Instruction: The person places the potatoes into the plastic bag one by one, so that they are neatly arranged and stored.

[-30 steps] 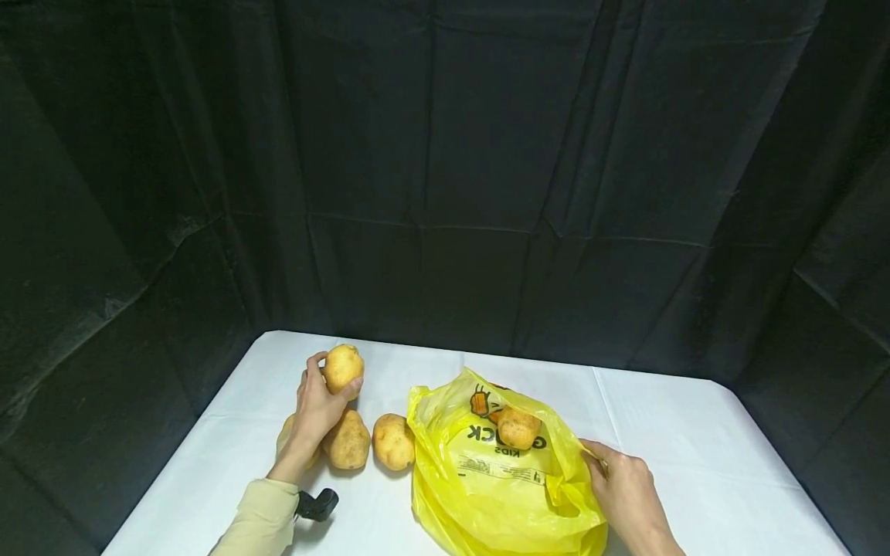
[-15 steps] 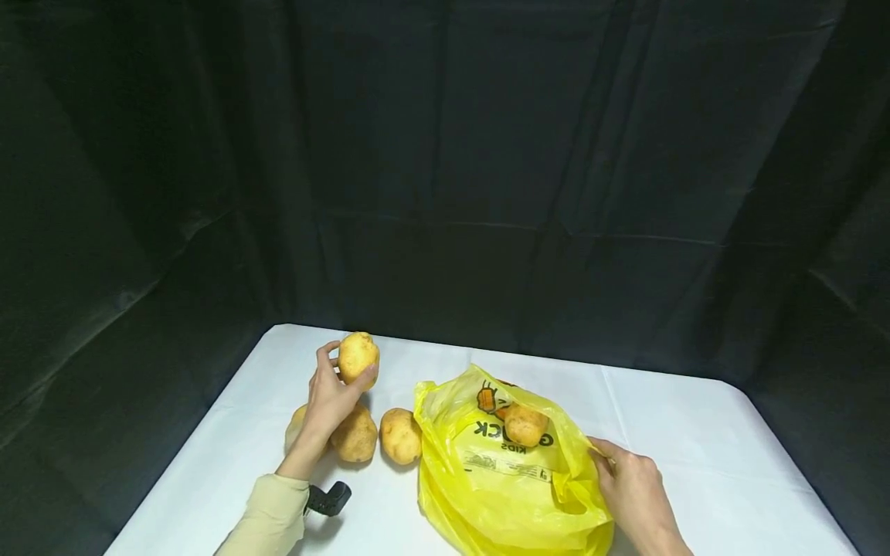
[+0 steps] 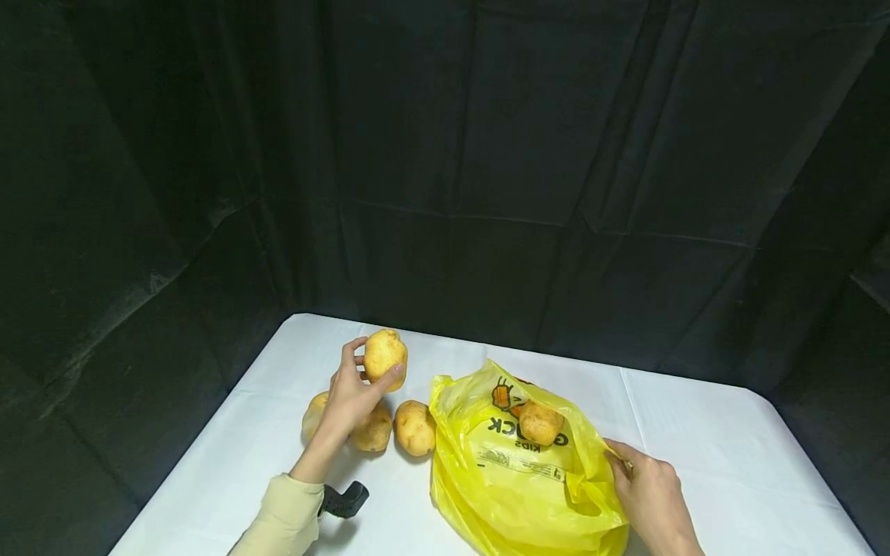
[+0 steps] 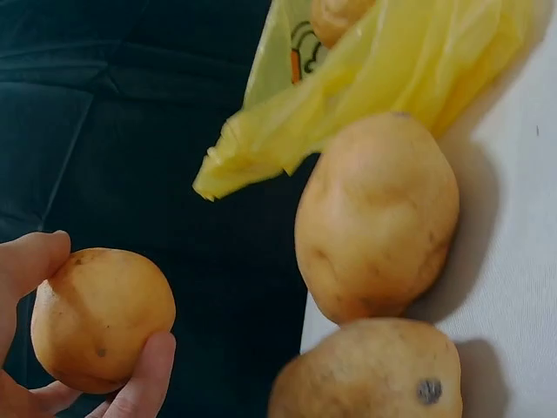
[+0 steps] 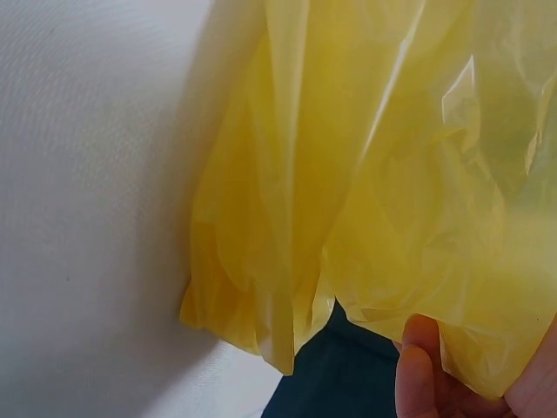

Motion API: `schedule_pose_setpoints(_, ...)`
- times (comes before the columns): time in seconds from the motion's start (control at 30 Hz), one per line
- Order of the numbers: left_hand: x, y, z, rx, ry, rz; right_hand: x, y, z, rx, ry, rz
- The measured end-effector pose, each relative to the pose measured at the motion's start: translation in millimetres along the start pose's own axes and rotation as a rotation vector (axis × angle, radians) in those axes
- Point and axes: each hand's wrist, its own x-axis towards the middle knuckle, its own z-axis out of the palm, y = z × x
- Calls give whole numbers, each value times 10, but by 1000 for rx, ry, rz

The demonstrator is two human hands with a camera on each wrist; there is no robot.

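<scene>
L hand gripping round tan potato; R hand, pinching yellow plastic bag, should spread it w/o lifting.

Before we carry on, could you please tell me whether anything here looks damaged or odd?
One potato at the bottom of the left wrist view bears a dark, roundish spot that stands out from its pale skin, possibly a blemish.

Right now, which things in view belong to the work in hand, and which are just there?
Seemingly part of the work:
held potato, in the left hand
yellow bag, gripped by the right hand
bagged potato
three loose potatoes, probably

Just there:
white table
black curtain
black piece at the left wrist
</scene>
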Motion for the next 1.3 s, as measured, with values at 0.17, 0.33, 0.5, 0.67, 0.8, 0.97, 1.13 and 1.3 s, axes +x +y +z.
schedule_pose_setpoints(0.17, -85, 38, 1, -22, -34, 25, 0, 0, -2, 0, -18, 15)
schedule_pose_setpoints(0.33, -162, 87, 10, -28, -60, 25, -11, 7, 4, -2, -1, 3)
schedule_pose_setpoints(0.5, -243, 123, 32, -78, -88, 43, -11, 6, 11, -3, 7, -6)
schedule_pose_setpoints(0.67, -317, 141, 63, -91, -109, 51, -8, -3, 13, -6, 6, 7)
schedule_pose_setpoints(0.8, -367, 150, 82, -100, -119, 60, -10, -15, 17, -9, 0, 23)
schedule_pose_setpoints(0.97, -429, 162, 110, -112, -144, 74, -1, -28, 15, -18, -14, 34)
schedule_pose_setpoints(1.13, -494, 169, 161, -152, -183, 75, 16, -35, 10, -21, -33, 48)
schedule_pose_setpoints(1.3, -546, 170, 252, -189, -226, 64, 11, -30, 12, -21, -31, 51)
